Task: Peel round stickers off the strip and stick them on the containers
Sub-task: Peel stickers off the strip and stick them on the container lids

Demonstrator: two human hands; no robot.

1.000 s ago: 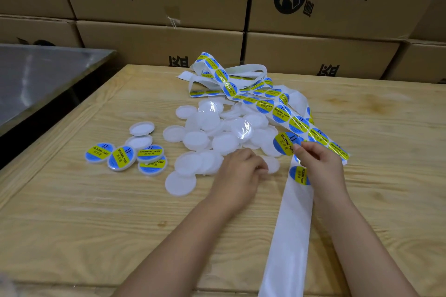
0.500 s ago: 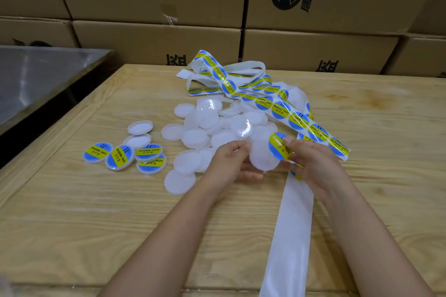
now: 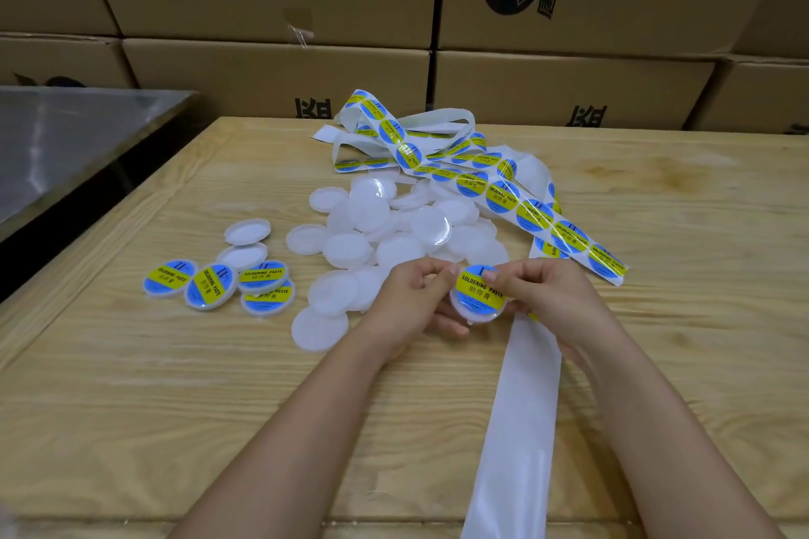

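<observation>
Left hand [image 3: 411, 302] and right hand [image 3: 556, 298] hold one of five stickered containers [image 3: 479, 292].

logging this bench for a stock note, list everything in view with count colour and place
held container: one, white with blue-yellow sticker, between both hands
labelled containers: four, white with blue-yellow stickers, table left
blank containers: overlapping pile, uncountable, white, table centre
sticker strip: one, white with blue-yellow stickers, table back to right
bare backing: one, white, trailing to near edge
table: one, pale wood, underneath
cardboard boxes: stacked, brown, behind
metal surface: one, grey, far left
left hand: grips held container
right hand: pinches held container
</observation>
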